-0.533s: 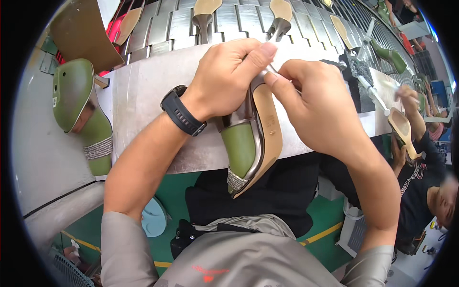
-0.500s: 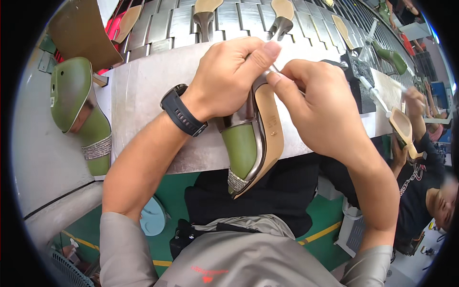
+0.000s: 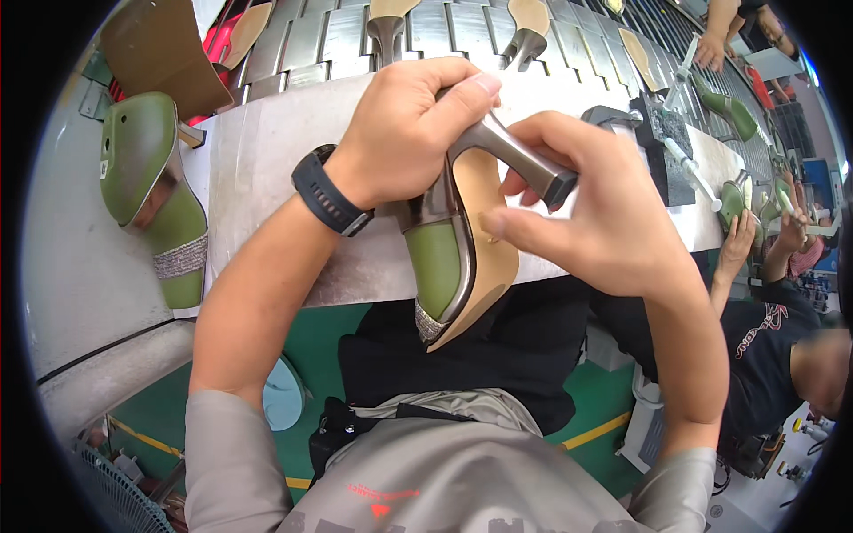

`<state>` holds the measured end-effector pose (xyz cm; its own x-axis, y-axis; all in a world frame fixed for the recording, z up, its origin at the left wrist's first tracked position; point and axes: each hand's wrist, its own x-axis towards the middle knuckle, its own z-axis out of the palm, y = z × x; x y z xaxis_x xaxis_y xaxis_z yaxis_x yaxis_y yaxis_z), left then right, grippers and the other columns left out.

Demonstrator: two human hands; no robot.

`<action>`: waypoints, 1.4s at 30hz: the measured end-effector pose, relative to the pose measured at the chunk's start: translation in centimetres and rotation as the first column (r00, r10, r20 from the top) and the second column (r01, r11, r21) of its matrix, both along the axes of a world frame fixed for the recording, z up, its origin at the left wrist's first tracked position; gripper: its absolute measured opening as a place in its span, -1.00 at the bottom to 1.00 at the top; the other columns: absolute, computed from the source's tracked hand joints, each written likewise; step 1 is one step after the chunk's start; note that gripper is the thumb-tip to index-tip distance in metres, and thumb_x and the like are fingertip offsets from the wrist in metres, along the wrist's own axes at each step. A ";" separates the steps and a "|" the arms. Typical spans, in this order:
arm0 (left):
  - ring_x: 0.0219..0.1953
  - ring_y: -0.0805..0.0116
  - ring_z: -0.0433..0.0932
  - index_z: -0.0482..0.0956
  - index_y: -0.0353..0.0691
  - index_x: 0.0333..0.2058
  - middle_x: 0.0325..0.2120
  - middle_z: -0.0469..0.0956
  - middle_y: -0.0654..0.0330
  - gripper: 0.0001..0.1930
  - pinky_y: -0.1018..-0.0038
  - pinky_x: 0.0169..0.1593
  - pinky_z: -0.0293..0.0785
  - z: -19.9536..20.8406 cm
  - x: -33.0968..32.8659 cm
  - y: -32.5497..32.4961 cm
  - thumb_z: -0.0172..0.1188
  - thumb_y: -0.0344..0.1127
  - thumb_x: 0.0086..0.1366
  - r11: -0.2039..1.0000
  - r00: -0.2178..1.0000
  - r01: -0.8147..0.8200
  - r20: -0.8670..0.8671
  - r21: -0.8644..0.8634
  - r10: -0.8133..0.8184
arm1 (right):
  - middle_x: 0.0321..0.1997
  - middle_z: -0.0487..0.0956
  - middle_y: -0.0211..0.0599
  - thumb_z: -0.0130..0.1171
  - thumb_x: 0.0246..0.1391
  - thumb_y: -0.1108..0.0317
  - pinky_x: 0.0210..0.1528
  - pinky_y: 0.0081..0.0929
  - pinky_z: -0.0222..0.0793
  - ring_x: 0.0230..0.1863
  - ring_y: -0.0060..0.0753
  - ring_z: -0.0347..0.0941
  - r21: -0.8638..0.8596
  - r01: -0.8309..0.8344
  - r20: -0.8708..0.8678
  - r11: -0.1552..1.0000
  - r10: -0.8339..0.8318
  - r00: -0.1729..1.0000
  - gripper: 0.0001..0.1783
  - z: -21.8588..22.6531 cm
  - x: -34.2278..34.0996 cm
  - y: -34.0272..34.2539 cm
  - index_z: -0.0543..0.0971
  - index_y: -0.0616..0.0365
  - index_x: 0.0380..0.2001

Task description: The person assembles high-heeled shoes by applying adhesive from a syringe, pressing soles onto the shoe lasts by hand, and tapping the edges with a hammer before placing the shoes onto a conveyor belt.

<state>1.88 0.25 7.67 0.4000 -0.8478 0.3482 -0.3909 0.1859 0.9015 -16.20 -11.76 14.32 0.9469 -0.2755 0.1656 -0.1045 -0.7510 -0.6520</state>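
Right hand (image 3: 593, 200) has shifted; shoe (image 3: 491, 262) slants lengthwise, toe (image 3: 429, 330) nearest torso (image 3: 444, 471).

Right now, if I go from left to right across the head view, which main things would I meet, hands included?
Green shoe at the left → black wristwatch → left hand → held green shoe → right hand → co-worker's hand.
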 end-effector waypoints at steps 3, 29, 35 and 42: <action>-0.44 0.63 0.38 0.71 -0.35 -0.24 -0.53 0.51 0.36 -0.61 0.58 -0.35 0.30 0.2 -0.3 0.0 0.08 -0.12 0.56 0.999 1.000 0.008 0.004 -0.040 -0.007 | -0.29 0.67 -0.10 0.55 0.06 0.07 -0.37 -0.30 0.45 -0.50 -0.31 0.51 0.118 -0.045 0.096 0.992 0.033 0.995 -0.50 -2.2 -1.1 -0.3 0.68 0.32 -0.18; -0.35 0.57 0.53 0.72 -0.39 -0.20 -0.42 0.66 0.25 -0.60 0.57 -0.25 0.44 -1.6 -1.0 -1.1 0.13 -0.11 0.56 0.994 0.997 -0.073 -0.009 -0.087 0.072 | -0.14 0.72 -0.29 0.39 0.33 0.32 -0.05 -0.44 0.57 -0.13 -0.55 0.61 0.810 0.011 -0.036 0.586 0.032 0.999 -0.64 -6.3 -0.1 0.0 0.64 0.34 0.06; -0.32 0.55 0.54 0.72 -0.40 -0.21 -0.41 0.66 0.24 -0.59 0.56 -0.21 0.47 -1.3 -1.6 -1.0 0.08 -0.13 0.59 0.988 0.989 -0.148 -0.037 -0.044 0.146 | -0.08 0.71 -0.26 0.39 0.33 0.33 0.00 -0.39 0.59 -0.07 -0.54 0.60 0.750 0.024 -0.043 0.661 0.013 0.999 -0.55 -6.2 -0.3 0.4 0.57 0.37 0.16; -0.37 0.58 0.48 0.72 -0.38 -0.25 -0.47 0.62 0.28 -0.55 0.56 -0.25 0.43 -0.8 -2.1 -1.7 0.06 -0.08 0.60 0.981 0.981 -0.193 -0.040 -0.032 0.191 | 0.04 0.66 -0.26 0.23 0.40 0.36 0.08 -0.54 0.50 0.00 -0.57 0.55 0.711 0.074 -0.016 0.699 -0.089 0.996 -0.51 -6.3 -0.9 2.1 0.46 0.39 0.28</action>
<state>-0.25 -1.47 6.85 0.5669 -0.7413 0.3593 -0.3896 0.1430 0.9098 -17.14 -9.65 8.05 0.9141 -0.3943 -0.0948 -0.1257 -0.0531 -0.9906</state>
